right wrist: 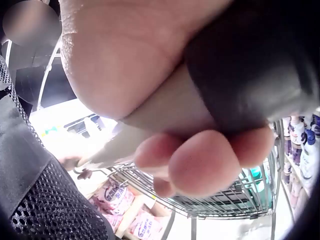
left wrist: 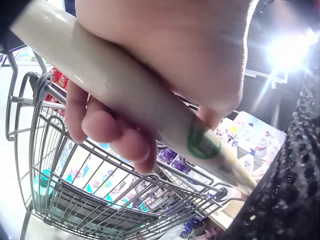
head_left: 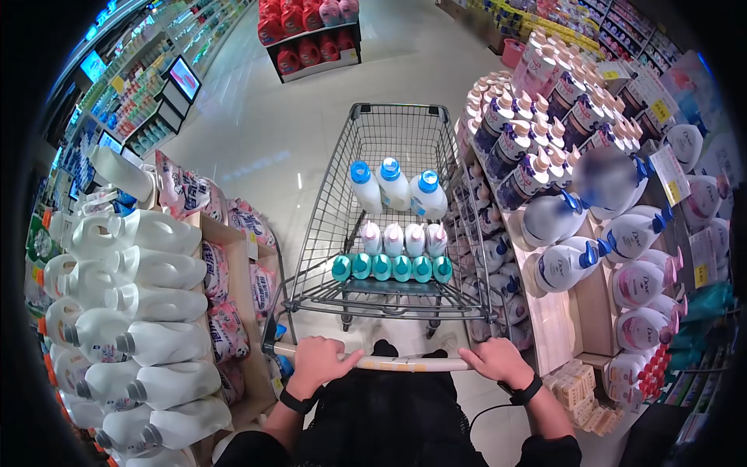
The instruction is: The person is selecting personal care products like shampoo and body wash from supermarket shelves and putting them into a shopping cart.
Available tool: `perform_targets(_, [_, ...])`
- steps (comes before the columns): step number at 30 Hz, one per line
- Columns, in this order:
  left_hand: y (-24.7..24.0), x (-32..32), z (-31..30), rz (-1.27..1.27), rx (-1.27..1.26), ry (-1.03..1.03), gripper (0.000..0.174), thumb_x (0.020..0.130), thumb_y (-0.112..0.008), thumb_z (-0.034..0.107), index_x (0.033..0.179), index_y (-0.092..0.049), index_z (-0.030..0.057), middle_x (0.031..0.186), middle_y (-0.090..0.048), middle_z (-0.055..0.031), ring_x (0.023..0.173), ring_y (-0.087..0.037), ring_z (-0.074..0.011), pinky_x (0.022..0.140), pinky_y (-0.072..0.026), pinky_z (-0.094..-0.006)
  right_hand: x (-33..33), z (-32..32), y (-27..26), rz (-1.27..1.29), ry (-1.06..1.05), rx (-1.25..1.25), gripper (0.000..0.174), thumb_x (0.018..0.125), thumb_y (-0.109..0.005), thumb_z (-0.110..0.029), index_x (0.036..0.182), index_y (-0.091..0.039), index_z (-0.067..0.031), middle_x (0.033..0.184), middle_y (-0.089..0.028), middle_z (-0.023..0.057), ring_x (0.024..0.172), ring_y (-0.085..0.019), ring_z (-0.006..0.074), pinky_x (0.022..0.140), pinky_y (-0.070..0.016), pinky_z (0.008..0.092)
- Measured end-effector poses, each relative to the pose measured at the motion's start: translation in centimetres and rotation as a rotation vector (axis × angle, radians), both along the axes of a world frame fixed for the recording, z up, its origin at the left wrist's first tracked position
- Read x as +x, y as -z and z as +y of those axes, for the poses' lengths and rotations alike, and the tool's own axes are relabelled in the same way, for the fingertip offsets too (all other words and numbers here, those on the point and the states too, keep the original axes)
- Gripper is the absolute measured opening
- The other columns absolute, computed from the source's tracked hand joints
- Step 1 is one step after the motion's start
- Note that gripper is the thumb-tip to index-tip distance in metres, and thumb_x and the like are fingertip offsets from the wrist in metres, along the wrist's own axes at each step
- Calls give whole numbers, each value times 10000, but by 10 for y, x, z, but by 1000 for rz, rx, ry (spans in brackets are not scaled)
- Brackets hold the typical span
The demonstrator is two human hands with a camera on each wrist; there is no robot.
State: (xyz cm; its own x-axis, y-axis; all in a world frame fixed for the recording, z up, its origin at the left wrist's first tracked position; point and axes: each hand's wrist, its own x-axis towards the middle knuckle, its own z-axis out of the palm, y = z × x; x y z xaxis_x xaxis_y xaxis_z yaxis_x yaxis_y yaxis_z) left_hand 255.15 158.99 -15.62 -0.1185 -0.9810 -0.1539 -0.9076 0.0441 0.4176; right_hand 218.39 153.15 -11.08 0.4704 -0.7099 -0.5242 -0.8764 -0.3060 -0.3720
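Observation:
Both hands grip the pale handlebar [head_left: 405,363] of a wire shopping cart [head_left: 311,226]. The left hand [head_left: 317,364] holds its left part, its fingers curled under the bar [left wrist: 125,95] in the left wrist view. Toward the right end is the right hand [head_left: 502,364], fingertips [right wrist: 205,162] wrapped beneath the bar in the right wrist view. Inside the cart stand three white bottles with blue caps [head_left: 393,185], a row of several pink-topped bottles [head_left: 393,238] and a row of several teal bottles [head_left: 381,267] nearest the handle.
White jugs [head_left: 167,342] and bagged packs [head_left: 227,331] fill a shelf close on the left. Pump bottles [head_left: 560,265] crowd the right display [head_left: 545,327], close beside the cart. A stand of red bottles [head_left: 310,50] is farther ahead, past pale floor [head_left: 257,117].

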Motion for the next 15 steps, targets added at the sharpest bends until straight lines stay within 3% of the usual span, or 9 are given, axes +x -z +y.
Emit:
perform_targets(4, [-17,8,-7,44,91,182,635,714,-661,706,626,-691,78,496,-569,-120,516,-612,-332,537,-479,-411,1,-2,4,-29,41,-128,558,972,-480,-477,642,-710,-89,555,-602,154,587,-620,368,575,-490,469])
perform_targets(7, [-8,7,-11,53,-6,185,637,707,-664,709,606,-684,80,489,-564,-122,514,-611,-330,530,-473,-409,8,-9,5,-26,118,-162,489,937,-530,-451,651,-713,-99,543,-594,145,562,-610,368,560,-492,466])
perform_targets(10, [-8,10,-21,21,65,174,632,689,-678,706,586,-678,83,485,-561,-124,512,-609,-330,525,-469,-412,19,-17,11,9,282,-141,413,880,-586,-424,682,-717,-86,614,-621,173,645,-628,385,625,-512,474])
perform_targets(15, [0,9,-34,7,38,196,611,655,-709,689,592,-689,82,498,-568,-136,521,-599,-347,526,-464,-411,28,-28,30,-20,424,-191,408,854,-615,-425,718,-721,-55,642,-622,194,662,-629,394,641,-521,470])
